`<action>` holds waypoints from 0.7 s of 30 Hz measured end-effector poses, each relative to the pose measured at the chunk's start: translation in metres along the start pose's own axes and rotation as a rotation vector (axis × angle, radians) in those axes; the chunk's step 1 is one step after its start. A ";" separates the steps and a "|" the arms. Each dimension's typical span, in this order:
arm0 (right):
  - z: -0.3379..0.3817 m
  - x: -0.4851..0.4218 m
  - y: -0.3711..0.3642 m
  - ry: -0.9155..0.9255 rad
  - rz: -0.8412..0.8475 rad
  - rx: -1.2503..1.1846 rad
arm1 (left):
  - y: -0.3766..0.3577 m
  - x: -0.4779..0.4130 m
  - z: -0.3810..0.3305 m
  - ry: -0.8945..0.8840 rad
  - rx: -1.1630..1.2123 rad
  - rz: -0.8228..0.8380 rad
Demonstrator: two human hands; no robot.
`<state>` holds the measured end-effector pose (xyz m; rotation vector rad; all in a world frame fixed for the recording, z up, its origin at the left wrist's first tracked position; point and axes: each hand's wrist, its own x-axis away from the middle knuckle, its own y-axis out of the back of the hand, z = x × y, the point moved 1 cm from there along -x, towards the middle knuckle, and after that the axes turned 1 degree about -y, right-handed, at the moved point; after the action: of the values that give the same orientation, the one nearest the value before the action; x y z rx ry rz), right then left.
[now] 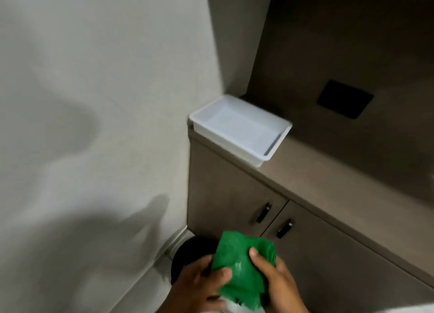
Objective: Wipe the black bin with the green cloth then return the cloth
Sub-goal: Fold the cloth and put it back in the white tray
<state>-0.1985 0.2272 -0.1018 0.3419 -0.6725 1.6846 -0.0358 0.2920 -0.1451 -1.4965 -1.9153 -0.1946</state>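
Observation:
A bunched green cloth [244, 265] is held between both hands low in the frame. My left hand [199, 287] grips its left edge, thumb over the fabric. My right hand [277, 282] clasps its right side, thumb pressed on top. Under and behind my hands, the round black bin [187, 254] stands on the floor in the corner between wall and cabinet; my hands and the cloth hide most of it.
An empty white plastic tray [239, 127] sits on the brown countertop's [328, 172] left end against the wall. Below are cabinet doors with two black handles [264, 213]. A black square plate [345, 99] is set in the back panel. A grey wall fills the left.

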 end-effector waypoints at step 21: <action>0.315 -0.247 -0.063 0.273 -0.171 1.410 | -0.089 -0.210 -0.326 -0.125 -1.099 -0.437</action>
<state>-0.1243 -0.1517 0.0217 1.0684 0.8372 1.7412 0.0419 -0.0703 0.0006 -1.6736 -2.3419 -1.5833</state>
